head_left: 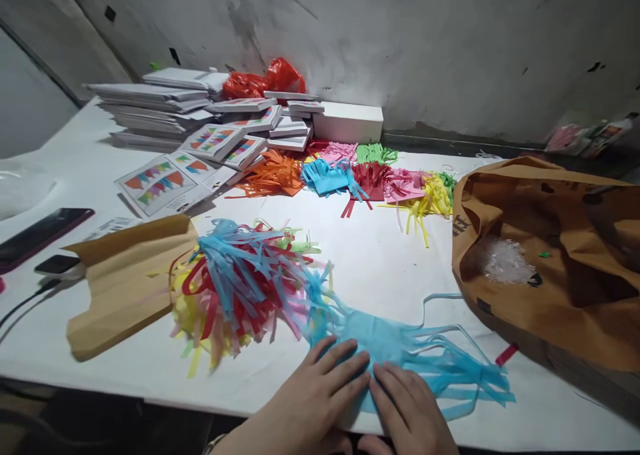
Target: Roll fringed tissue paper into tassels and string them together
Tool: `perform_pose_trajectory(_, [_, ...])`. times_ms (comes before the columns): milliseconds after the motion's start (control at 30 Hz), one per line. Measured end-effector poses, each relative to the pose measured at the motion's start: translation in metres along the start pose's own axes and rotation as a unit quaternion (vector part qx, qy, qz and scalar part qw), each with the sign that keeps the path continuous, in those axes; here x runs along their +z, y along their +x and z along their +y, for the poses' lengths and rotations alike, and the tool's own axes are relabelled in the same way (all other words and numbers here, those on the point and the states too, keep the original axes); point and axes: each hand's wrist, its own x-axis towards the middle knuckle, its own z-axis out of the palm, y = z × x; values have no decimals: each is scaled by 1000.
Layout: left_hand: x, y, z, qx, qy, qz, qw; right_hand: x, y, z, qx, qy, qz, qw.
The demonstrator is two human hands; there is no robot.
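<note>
Nearest me, at the near edge of the counter [390, 275], two bare hands rest side by side on a blue fringe [377, 331]. The left hand [323, 391] lies palm down, fingers straight and slightly spread; the right hand [413, 408] keeps its fingers closer together. Both touch the near side of the solid middle; I cannot tell whether the thumbs pinch its edge. The fringe's long axis runs left to right, the left end slanting farther away. Its middle reaches just beyond the fingertips; the left hand is nearer the left strips, the right hand nearer the right ones.

Farther left, a mixed heap of streamers [245, 288] meets the left strips and partly covers brown paper [130, 285]. Beyond that paper lies a phone [45, 238]. On the right, a brown bag [595, 335] gapes.

Farther back are coloured bundles [325, 177], printed cards [160, 181], a white box [347, 121] and a red bag [286, 76], before a grey wall [425, 48].
</note>
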Motion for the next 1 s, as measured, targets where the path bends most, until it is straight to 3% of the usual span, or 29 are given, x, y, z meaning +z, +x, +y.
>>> perform_pose_trajectory(167, [24,-8,8,20,-72,163,984,2,-17,-8,0,54,57,997])
perform_pose_trajectory(233, [25,-10,8,17,-115,184,976,-4,-19,-7,0,80,46,996])
perform_pose_trajectory(367, [12,-6,10,-91,-172,118,974,-15,-10,-2,121,122,7,985])
perform_pose_trajectory(433, [5,-1,10,-173,-125,88,973,-15,-3,-1,175,115,-9,978])
perform_pose_trajectory(533, [2,9,6,-260,-4,47,965,-7,4,-1,196,81,-28,977])
perform_pose_trajectory(667, [6,21,0,-300,53,4,952,7,12,2,222,22,-43,974])
perform_pose_trajectory(800, [8,23,-3,-300,59,-11,952,4,25,6,247,-78,-19,966])
perform_pose_trajectory(900, [10,23,-3,-300,57,-14,952,-5,31,5,178,-98,26,979])
perform_pose_trajectory(1000, [11,23,-5,-299,45,-13,953,-7,26,-1,62,33,16,997])
